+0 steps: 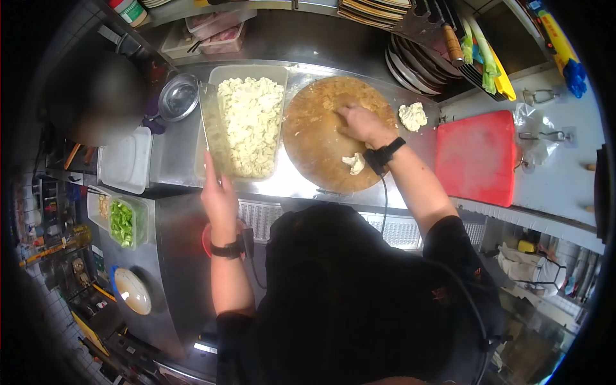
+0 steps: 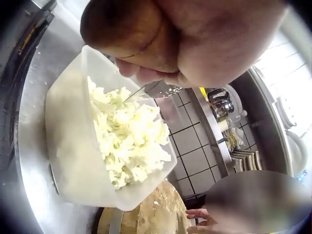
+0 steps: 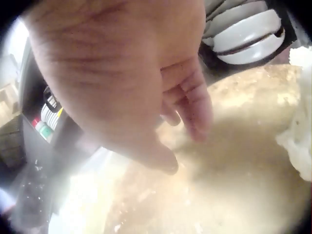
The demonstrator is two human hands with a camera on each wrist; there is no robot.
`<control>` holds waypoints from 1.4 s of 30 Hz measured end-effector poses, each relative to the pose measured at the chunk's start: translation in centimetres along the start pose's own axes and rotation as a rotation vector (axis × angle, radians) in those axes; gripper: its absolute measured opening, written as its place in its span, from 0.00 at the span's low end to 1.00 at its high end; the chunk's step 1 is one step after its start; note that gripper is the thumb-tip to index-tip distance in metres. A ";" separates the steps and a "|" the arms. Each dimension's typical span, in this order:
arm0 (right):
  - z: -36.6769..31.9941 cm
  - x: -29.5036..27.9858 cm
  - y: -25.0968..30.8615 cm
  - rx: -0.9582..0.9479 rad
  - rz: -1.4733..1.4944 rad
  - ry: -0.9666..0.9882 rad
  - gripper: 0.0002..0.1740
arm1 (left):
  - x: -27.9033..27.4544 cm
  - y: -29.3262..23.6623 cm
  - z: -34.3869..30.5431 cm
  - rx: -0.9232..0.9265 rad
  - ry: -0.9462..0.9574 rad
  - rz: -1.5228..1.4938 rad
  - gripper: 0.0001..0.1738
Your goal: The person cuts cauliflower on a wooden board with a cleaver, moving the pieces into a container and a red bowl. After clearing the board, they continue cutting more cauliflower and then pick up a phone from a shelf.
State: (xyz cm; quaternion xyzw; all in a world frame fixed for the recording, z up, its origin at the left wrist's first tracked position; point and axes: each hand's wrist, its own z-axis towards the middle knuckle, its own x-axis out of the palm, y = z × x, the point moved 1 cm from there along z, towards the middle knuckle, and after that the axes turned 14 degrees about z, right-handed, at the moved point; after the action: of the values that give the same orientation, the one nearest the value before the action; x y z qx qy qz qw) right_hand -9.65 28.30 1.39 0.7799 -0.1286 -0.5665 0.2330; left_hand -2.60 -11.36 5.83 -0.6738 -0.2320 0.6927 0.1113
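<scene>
Black shirt (image 1: pixel 372 301), 6 o'clock. Left hand (image 1: pixel 219 200) grips cleaver (image 1: pixel 213 122), 9 o'clock of tub (image 1: pixel 256 70); right hand (image 1: pixel 363 124), fingers parted, empty over chopping block (image 1: pixel 314 128). Cauliflower floret (image 1: pixel 353 163), block's 5 o'clock: wrist cable (image 1: pixel 386 199) could sweep it off.

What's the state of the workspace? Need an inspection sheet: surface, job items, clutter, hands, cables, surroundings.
Surface: steel counter; round cutting board on it, small white bits on the board.
Job's things: cut cauliflower heaped in a plastic tub; one loose piece on the board, another piece beside it.
Clutter: metal bowl left of the tub; red board at the right.
Hands: left hand grips a cleaver at the tub; right hand at the board, holding nothing, contact unclear.
Cables: one cable from the right wrist, another cable from the left.
Surroundings: stacked plates above the counter.
</scene>
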 end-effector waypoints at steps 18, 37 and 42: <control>-4.6 3.7 -1.0 0.058 0.301 -0.478 0.27 | 6.3 -5.9 -3.6 0.581 0.332 -0.082 0.38; -3.1 3.5 -1.0 0.099 0.138 -0.423 0.25 | 9.6 -7.8 -2.2 0.615 0.408 0.061 0.42; -3.1 3.6 -2.3 0.048 0.132 -0.484 0.25 | 8.9 -7.8 0.0 0.644 0.241 0.335 0.44</control>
State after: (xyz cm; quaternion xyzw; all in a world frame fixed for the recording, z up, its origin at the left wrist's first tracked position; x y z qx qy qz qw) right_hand -5.72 29.27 -1.97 0.6166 -0.2444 -0.7173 0.2133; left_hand -4.47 -0.47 1.65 -0.7096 0.1255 0.6544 0.2292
